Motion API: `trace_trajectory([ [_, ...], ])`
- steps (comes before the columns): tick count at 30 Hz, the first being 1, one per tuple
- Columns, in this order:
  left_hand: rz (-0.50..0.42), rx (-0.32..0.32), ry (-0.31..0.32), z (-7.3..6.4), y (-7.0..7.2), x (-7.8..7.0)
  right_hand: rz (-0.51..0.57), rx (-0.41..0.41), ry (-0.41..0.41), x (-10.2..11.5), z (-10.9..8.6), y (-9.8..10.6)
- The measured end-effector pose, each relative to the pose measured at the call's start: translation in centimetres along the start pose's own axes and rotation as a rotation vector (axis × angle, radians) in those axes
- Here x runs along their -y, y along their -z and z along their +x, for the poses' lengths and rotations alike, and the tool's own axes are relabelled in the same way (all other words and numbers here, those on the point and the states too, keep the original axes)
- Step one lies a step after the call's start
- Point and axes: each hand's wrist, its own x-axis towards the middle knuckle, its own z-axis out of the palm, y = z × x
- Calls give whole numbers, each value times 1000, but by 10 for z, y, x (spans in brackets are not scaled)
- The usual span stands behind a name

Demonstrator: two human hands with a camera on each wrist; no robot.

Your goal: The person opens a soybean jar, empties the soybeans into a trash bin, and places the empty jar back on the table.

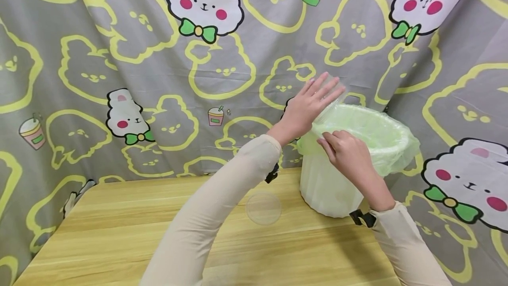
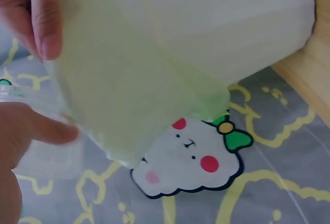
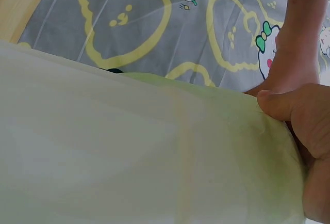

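A white trash bin (image 1: 329,189) stands on the table's right side, lined with a pale green bin bag (image 1: 393,149) folded over its rim. My left hand (image 1: 303,111) is at the bin's far left edge, fingers stretched out across a clear plastic container (image 1: 337,94). In the left wrist view, the left thumb (image 2: 51,131) lies against this see-through container (image 2: 49,159), beside the bag. My right hand (image 1: 349,151) grips the near left rim over the bag, with the thumb (image 3: 276,105) outside. Its other fingers are partly hidden.
A clear round lid (image 1: 263,208) lies on the wooden table (image 1: 158,215), left of the bin. Behind the table hangs a grey curtain (image 1: 246,56) with yellow outlines and white cartoon animals. The bin stands close to it.
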Motion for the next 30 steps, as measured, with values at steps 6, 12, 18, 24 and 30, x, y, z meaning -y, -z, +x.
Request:
trace_trajectory([
  [6,25,-14,-2,-1,-3,-1,-1,4,-2,0,0,-1],
  [12,24,-6,-2,-2,-4,-1,-4,6,-4,0,-1,-1],
  [18,32,-21,10,-3,-2,-1,-7,9,-11,-1,-1,0],
  [24,51,-40,12,-3,-2,-1,-4,10,-10,-1,-1,0],
  [30,46,-47,14,-4,0,0,0,15,-12,0,0,1],
])
